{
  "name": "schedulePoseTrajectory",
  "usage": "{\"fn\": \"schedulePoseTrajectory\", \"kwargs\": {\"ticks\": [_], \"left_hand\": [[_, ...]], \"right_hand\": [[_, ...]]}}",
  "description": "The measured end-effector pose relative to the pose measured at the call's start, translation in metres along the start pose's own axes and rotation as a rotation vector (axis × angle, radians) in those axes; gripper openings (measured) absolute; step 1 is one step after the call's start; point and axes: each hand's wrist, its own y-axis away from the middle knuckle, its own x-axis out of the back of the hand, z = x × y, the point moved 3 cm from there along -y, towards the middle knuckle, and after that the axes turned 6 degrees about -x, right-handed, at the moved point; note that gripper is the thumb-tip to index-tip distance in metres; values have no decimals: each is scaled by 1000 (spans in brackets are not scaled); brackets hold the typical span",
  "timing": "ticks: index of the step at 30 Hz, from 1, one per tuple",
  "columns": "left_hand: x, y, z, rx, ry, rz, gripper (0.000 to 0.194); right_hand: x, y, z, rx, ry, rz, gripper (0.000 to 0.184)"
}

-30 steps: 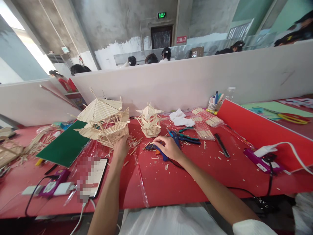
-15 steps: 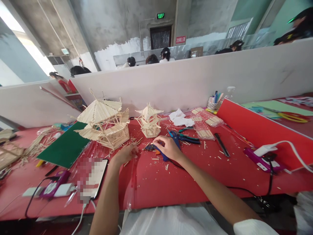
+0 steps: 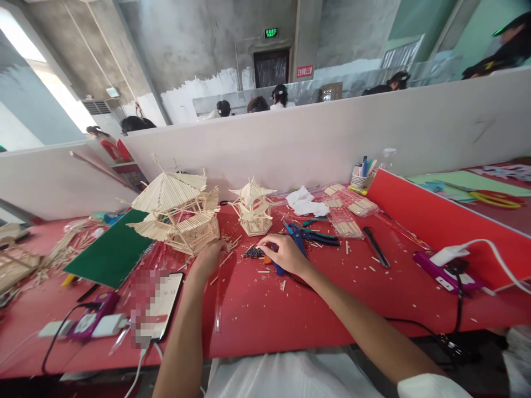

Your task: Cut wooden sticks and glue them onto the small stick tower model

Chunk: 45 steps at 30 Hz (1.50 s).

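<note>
My right hand [image 3: 285, 253] is closed in a pinch, with a small pale bit at its fingertips that looks like a short wooden stick. Partly beneath that hand lies a blue glue gun [image 3: 297, 236] with an orange part. My left hand [image 3: 208, 257] reaches over loose sticks [image 3: 227, 257] by the base of a large stick pavilion model [image 3: 176, 213]; its fingers are blurred and partly hidden. A smaller stick pavilion [image 3: 254, 209] stands upright beyond both hands, touched by neither.
Blue-handled pliers [image 3: 321, 236], a black cutter [image 3: 376, 247] and bagged sticks [image 3: 346, 221] lie to the right. A phone [image 3: 168, 309] and purple power strip [image 3: 93, 316] sit at left. A green board [image 3: 110, 249] and a red board [image 3: 448, 221] flank the work area. A white partition [image 3: 315, 138] rises behind.
My left hand has moved left and slightly away from me, toward the large pavilion's base. My right hand stays in nearly the same place, still pinching.
</note>
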Motion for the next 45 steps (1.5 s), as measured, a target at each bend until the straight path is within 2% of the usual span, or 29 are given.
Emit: {"fn": "schedulePoseTrajectory", "kwargs": {"ticks": [3,5,9,13,17,22,29,38,45], "left_hand": [[14,0,10,-12,-40,164,23],[17,-1,23,-83,31,201,19],[3,-5,53,-288,281,183,25],[-13,-7,69,-402,380,258,19],[-13,-7,71,-397,371,322,15],[-7,-4,76,-400,317,346,15],[-15,-5,76,-444,247,387,12],[-13,-5,76,-394,373,300,18],[-13,-5,75,-394,326,359,19]], "right_hand": [[-1,0,0,-26,8,0,11],[-3,0,0,-38,4,6,10],[-7,1,1,-29,-21,12,9],[-8,1,0,-35,-58,11,11],[-7,2,-3,-46,-80,16,14],[-5,1,-3,-58,-50,49,10],[-9,2,1,-45,-14,21,10],[-12,4,1,-10,45,-5,9],[-10,3,-2,-50,-41,15,9]]}}
